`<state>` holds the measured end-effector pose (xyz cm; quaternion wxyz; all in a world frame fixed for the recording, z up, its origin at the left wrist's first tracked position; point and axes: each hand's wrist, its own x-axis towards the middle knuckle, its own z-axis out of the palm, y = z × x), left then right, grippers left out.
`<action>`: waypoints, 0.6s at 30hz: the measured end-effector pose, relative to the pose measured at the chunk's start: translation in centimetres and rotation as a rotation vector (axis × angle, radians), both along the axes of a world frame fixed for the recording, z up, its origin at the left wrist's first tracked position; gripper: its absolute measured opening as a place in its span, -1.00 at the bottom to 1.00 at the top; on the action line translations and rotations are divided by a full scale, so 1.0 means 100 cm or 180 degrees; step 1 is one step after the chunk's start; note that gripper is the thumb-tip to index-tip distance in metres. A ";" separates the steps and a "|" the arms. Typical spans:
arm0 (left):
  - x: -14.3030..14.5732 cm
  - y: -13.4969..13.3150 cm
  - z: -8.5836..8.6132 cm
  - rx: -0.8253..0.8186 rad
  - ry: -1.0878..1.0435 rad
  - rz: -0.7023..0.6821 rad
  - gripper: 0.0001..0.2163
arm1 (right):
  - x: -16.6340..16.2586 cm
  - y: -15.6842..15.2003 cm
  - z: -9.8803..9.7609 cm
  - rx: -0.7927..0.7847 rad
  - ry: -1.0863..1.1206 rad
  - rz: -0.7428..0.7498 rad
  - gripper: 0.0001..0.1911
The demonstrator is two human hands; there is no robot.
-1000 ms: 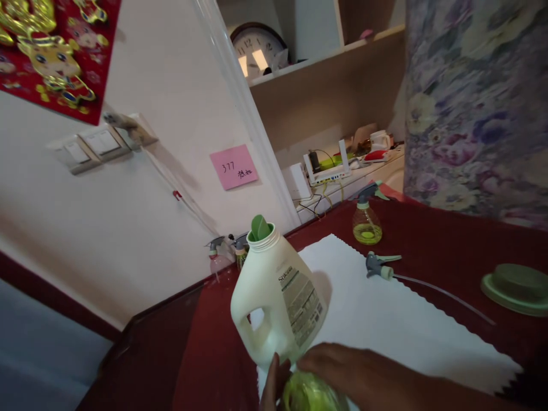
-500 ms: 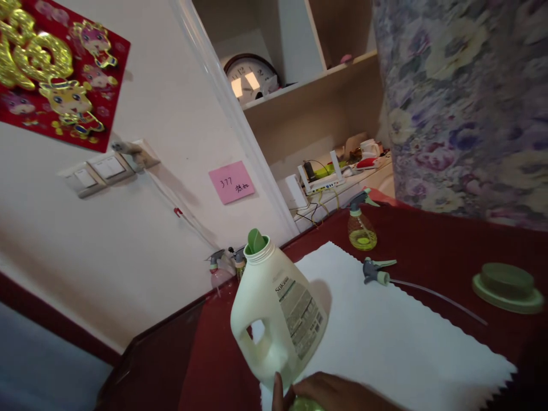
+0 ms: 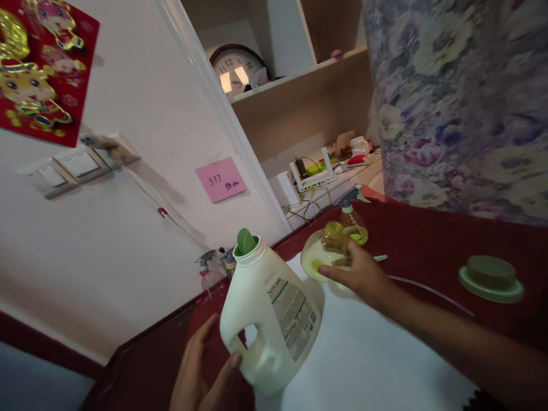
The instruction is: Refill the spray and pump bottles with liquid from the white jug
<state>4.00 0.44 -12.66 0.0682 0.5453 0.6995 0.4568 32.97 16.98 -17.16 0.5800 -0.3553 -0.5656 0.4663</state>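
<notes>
An uncapped pale green detergent jug (image 3: 268, 325) stands on the white sheet (image 3: 368, 359), a green spout showing in its mouth. My left hand (image 3: 197, 371) is beside its handle, open, fingers apart, with the thumb tip at the handle's lower part; whether they touch I cannot tell. In my right hand (image 3: 359, 271) is a clear yellowish spray bottle (image 3: 311, 254) without its sprayer, tilted, some liquid inside, to the right of the jug. Behind that hand, a loose sprayer is mostly hidden; its lever tip (image 3: 380, 258) and dip tube (image 3: 432, 287) show.
On the right lies a round green lid (image 3: 490, 277). Another spray bottle (image 3: 354, 225) stands at the back of the red tabletop (image 3: 419, 228). More spray bottles (image 3: 209, 277) stand by the wall. A router (image 3: 314, 177) and cables are on the ledge behind.
My right hand has risen from the bottom edge to beside the jug, carrying the yellowish bottle. My left hand has come into view at the jug's handle. The view has shifted slightly right.
</notes>
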 end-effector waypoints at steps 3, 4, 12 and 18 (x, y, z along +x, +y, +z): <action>0.006 0.019 -0.006 -0.0481 -0.0671 -0.0447 -0.47 | -0.018 0.018 -0.022 -0.0016 -0.0340 -0.0123 -0.20; 0.009 0.023 -0.008 -0.0548 -0.0866 -0.0516 -0.51 | -0.022 0.021 -0.031 -0.0057 -0.0397 -0.0125 -0.19; 0.023 0.040 -0.025 0.0042 -0.1672 -0.0290 -0.54 | -0.021 0.020 -0.071 -0.0130 -0.0965 0.0134 -0.16; 0.031 0.050 -0.032 0.0339 -0.1746 0.0052 -0.65 | -0.021 0.017 -0.067 -0.0046 -0.1204 0.0215 -0.28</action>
